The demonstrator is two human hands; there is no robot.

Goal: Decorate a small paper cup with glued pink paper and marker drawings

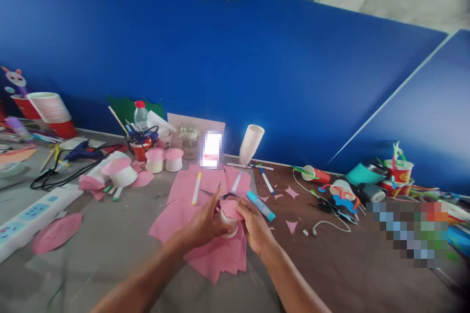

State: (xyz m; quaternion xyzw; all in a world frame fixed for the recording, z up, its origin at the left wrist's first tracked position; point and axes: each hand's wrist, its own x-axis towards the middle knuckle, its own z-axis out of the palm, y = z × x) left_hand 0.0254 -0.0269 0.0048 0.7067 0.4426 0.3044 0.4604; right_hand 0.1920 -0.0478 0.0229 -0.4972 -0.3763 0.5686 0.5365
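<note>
At the middle of the table my left hand (203, 220) is closed around a short white paper cup (229, 231). A piece of pink paper (230, 209) covers the cup's upper end, and my right hand (255, 225) pinches its right edge. Beneath both hands lie pink paper sheets (183, 183), some with jagged cut edges. Scissors (229, 196) rest just beyond my fingers, partly hidden. A blue glue stick (261, 206) is to the right of the hands, and a yellow marker (197, 188) lies on the sheets to the left.
Similar pink-topped cups (174, 160) stand at the back left, near a glass jar (189, 142). A lit phone (212, 149) leans against the blue partition (257, 68). At left are a power strip (36, 217) and black cable; pink scraps (292, 227) and a white cable lie right.
</note>
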